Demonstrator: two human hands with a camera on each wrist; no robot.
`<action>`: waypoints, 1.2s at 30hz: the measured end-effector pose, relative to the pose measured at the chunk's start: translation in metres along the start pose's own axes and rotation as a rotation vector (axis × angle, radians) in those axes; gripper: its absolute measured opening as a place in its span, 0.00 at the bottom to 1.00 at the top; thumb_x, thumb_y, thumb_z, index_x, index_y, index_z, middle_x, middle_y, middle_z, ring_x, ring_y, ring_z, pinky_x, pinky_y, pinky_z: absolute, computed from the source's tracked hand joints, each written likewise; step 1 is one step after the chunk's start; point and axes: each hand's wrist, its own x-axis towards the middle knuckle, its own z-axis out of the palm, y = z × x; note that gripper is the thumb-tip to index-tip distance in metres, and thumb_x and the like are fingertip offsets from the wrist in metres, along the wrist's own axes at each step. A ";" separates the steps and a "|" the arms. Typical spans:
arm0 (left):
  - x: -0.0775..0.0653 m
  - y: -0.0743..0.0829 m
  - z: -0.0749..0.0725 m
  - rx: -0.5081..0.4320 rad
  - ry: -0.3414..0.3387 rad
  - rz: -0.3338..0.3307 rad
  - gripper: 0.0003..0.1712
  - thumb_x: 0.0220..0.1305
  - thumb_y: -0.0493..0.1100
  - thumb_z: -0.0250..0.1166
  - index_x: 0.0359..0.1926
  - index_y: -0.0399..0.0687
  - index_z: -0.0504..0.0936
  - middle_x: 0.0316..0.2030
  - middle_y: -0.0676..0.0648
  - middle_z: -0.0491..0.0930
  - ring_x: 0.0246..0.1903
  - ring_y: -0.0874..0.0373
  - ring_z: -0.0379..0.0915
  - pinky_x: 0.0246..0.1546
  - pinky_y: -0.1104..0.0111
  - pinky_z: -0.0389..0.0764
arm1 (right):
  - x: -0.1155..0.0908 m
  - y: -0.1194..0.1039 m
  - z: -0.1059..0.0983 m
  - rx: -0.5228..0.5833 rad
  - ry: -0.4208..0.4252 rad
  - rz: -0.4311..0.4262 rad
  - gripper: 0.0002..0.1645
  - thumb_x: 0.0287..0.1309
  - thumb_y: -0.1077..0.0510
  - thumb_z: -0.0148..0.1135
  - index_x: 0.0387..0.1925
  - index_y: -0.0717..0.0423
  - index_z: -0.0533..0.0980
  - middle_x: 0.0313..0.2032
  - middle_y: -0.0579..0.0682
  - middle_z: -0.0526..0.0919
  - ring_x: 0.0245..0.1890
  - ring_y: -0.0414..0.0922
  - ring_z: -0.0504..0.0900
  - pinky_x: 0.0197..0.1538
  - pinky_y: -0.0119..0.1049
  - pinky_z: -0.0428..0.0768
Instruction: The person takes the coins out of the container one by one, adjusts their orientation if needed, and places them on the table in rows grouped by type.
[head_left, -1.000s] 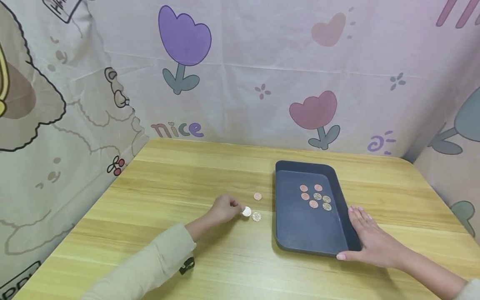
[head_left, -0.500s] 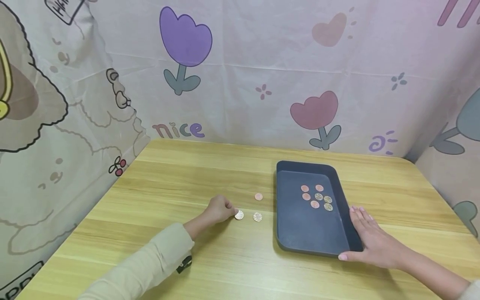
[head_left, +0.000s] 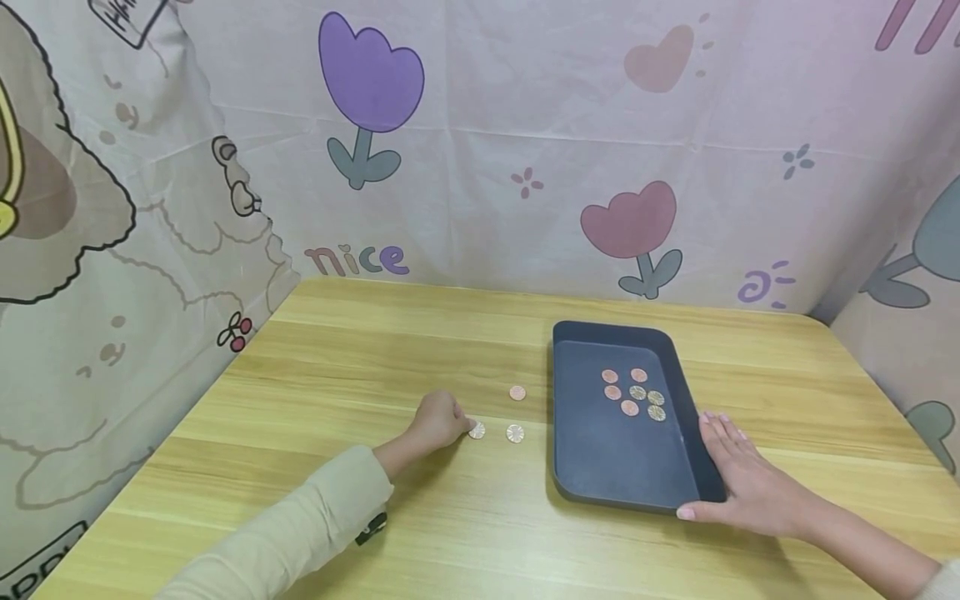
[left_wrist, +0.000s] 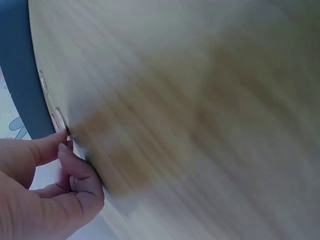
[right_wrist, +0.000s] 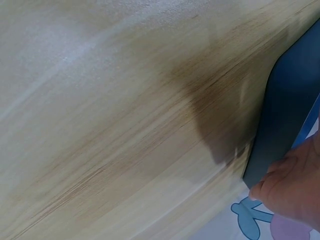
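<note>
One pale silvery-gold round metal coin (head_left: 478, 431) is down at the light wood-grained table (head_left: 390, 350), left of the dark blue-grey rectangular tray (head_left: 607, 462), and I have its left edge pinched between thumb and curled finger of the left hand (head_left: 441, 419). I expect it to handle light, stiff and hard to damage, but slick-faced and so thin that, flat on smooth wood, it would offer little to grip; I'd take it by opposite points of the rim. The same should go for the patterned pale metal coin (head_left: 515, 433) to its right and the reddish copper-coloured coin (head_left: 517, 392) farther off. My right hand (head_left: 750, 486) lies straight-fingered along the tray's right wall, thumb out at the near corner; plastic or metal, I can't tell. My fingertips cover part of the pinched coin, and the left wrist view shows it nearly edge-on, so I can't judge how firm the hold is or whether the coin is tipped. Inside the tray, four copper-coloured coins (head_left: 612, 392) and three brassy coins (head_left: 656, 413) are too small to read, and the right wrist view cuts off much of that hand.
</note>
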 end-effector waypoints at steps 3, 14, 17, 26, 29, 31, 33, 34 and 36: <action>0.001 0.000 -0.001 -0.009 0.013 -0.005 0.26 0.55 0.36 0.65 0.04 0.45 0.67 0.07 0.56 0.65 0.09 0.66 0.51 0.12 0.79 0.55 | 0.000 0.000 -0.001 0.003 -0.004 0.006 0.70 0.40 0.34 0.68 0.66 0.76 0.44 0.66 0.76 0.49 0.70 0.65 0.38 0.58 0.13 0.19; 0.012 0.031 0.006 -0.249 0.145 0.275 0.07 0.57 0.38 0.64 0.30 0.36 0.80 0.25 0.43 0.80 0.23 0.62 0.70 0.25 0.77 0.74 | -0.001 0.000 -0.004 0.015 -0.002 0.009 0.69 0.40 0.35 0.68 0.66 0.76 0.44 0.66 0.77 0.48 0.70 0.67 0.38 0.58 0.13 0.20; 0.015 0.048 0.016 -0.316 0.130 0.318 0.07 0.57 0.38 0.64 0.31 0.36 0.80 0.25 0.43 0.80 0.24 0.63 0.69 0.25 0.78 0.73 | -0.001 0.000 -0.004 0.015 -0.004 0.013 0.70 0.40 0.35 0.68 0.67 0.76 0.44 0.66 0.76 0.48 0.70 0.66 0.38 0.57 0.13 0.20; 0.021 0.093 0.040 -0.404 0.129 0.394 0.07 0.58 0.37 0.64 0.30 0.35 0.80 0.24 0.43 0.78 0.22 0.65 0.65 0.24 0.81 0.69 | 0.001 -0.003 -0.003 0.025 -0.010 0.012 0.69 0.40 0.35 0.68 0.66 0.77 0.45 0.66 0.76 0.49 0.70 0.67 0.39 0.57 0.13 0.20; 0.025 0.103 0.047 -0.405 0.142 0.390 0.07 0.57 0.38 0.65 0.31 0.35 0.80 0.24 0.43 0.79 0.22 0.66 0.66 0.23 0.81 0.69 | 0.001 -0.003 -0.003 0.025 -0.014 0.017 0.69 0.40 0.34 0.68 0.66 0.76 0.45 0.66 0.76 0.48 0.69 0.67 0.39 0.57 0.13 0.20; 0.028 0.108 0.052 -0.406 0.151 0.387 0.07 0.57 0.38 0.65 0.31 0.36 0.81 0.24 0.43 0.79 0.22 0.67 0.66 0.23 0.81 0.69 | 0.001 -0.003 -0.003 0.026 -0.016 0.019 0.69 0.41 0.34 0.68 0.66 0.76 0.44 0.66 0.76 0.48 0.69 0.67 0.39 0.57 0.13 0.20; 0.033 0.112 0.059 -0.403 0.159 0.385 0.07 0.57 0.38 0.65 0.31 0.36 0.81 0.23 0.44 0.80 0.21 0.68 0.66 0.23 0.81 0.69 | 0.001 -0.002 -0.003 0.026 -0.015 0.018 0.69 0.40 0.34 0.68 0.66 0.76 0.44 0.66 0.76 0.48 0.69 0.67 0.39 0.57 0.13 0.20; 0.034 0.115 0.061 -0.403 0.159 0.387 0.07 0.58 0.38 0.65 0.31 0.36 0.81 0.23 0.44 0.80 0.21 0.68 0.66 0.23 0.81 0.69 | 0.001 -0.002 -0.003 0.025 -0.014 0.016 0.69 0.40 0.34 0.68 0.66 0.76 0.44 0.66 0.76 0.48 0.70 0.67 0.39 0.57 0.13 0.20; 0.036 0.120 0.067 -0.404 0.156 0.382 0.07 0.58 0.38 0.65 0.30 0.36 0.81 0.23 0.44 0.80 0.21 0.68 0.65 0.22 0.82 0.68 | 0.001 -0.002 -0.002 0.023 -0.010 0.012 0.70 0.40 0.34 0.68 0.66 0.76 0.44 0.66 0.76 0.48 0.70 0.66 0.38 0.57 0.13 0.20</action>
